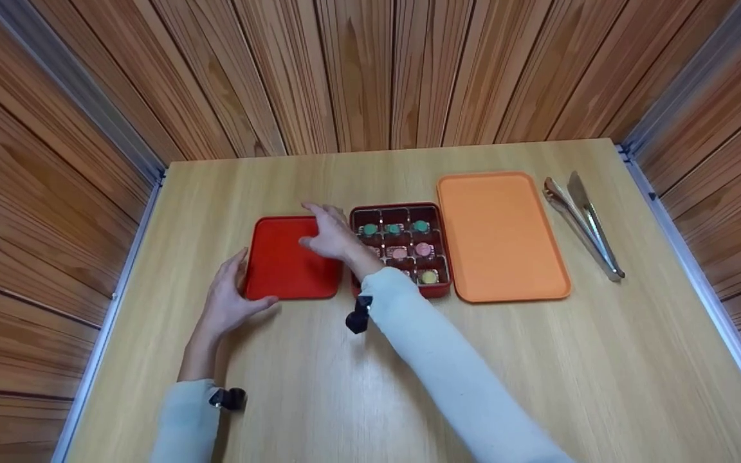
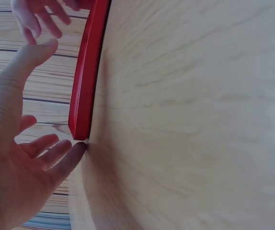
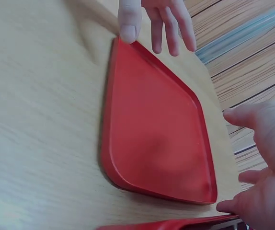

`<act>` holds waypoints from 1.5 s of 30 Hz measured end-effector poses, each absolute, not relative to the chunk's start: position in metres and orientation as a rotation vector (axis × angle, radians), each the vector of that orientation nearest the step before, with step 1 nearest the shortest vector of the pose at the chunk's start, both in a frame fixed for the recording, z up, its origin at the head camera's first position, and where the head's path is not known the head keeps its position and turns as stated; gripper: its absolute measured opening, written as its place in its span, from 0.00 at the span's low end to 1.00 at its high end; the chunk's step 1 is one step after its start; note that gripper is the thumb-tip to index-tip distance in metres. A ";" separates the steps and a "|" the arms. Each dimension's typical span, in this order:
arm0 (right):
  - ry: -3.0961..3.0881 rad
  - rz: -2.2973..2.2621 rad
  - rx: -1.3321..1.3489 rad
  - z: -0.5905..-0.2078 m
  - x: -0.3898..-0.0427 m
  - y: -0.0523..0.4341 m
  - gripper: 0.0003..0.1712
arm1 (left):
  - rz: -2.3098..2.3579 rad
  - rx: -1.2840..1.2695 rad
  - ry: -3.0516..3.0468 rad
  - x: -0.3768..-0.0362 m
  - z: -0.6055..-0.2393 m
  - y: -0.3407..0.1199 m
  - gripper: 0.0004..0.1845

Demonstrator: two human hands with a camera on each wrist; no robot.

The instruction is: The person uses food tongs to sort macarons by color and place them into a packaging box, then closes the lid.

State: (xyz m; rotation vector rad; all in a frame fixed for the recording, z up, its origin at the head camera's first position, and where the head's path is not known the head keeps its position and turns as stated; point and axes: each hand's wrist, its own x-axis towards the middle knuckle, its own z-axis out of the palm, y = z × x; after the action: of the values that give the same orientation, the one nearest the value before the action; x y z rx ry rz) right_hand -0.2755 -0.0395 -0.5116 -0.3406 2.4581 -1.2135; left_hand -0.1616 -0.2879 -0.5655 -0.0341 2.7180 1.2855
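A shallow red lid point(image 1: 287, 263) with a low raised rim lies inside-up on the table. My left hand point(image 1: 226, 302) is at its left side, thumb and fingers spread around the near-left corner; in the left wrist view a fingertip point(image 2: 80, 147) is right at the lid's edge. My right hand point(image 1: 332, 235) reaches over the lid's far-right part, thumb and fingers apart, gripping nothing. Beneath the right wrist stands a dark red box point(image 1: 435, 291) with a divided insert. Green, pink and yellow wrapped pieces sit in its compartments, partly hidden by the right forearm.
An orange tray point(image 1: 505, 238) lies directly right of the box. Metal tongs point(image 1: 593, 222) rest farther right, with their arms spread. Wood-plank walls point(image 1: 357, 77) enclose the table point(image 1: 319, 379) at the back and sides.
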 end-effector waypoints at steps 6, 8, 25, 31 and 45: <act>2.411 -1.272 -0.245 -0.526 -0.280 -0.044 0.48 | 1.266 -0.029 2.725 -0.164 -0.566 -0.287 0.64; 2.395 -1.274 -0.212 -0.535 -0.284 -0.048 0.49 | 1.258 -0.034 2.724 -0.164 -0.566 -0.288 0.64; 2.480 -0.965 -0.178 -0.538 -0.267 -0.063 0.44 | 1.129 -0.084 2.681 -0.167 -0.566 -0.286 0.66; 2.582 -0.834 -0.179 -0.533 -0.256 -0.067 0.40 | 1.100 -0.090 2.686 -0.167 -0.567 -0.287 0.66; 2.842 -0.557 -0.251 -0.542 -0.246 -0.069 0.18 | 1.065 -0.113 2.688 -0.165 -0.571 -0.284 0.68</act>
State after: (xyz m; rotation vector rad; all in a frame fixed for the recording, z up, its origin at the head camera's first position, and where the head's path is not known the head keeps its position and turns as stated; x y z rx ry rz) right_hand -0.2457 -0.0686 -0.5419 -0.2515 2.8422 -0.5566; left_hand -0.1654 -0.2845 -0.5712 -0.1129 2.6881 1.0647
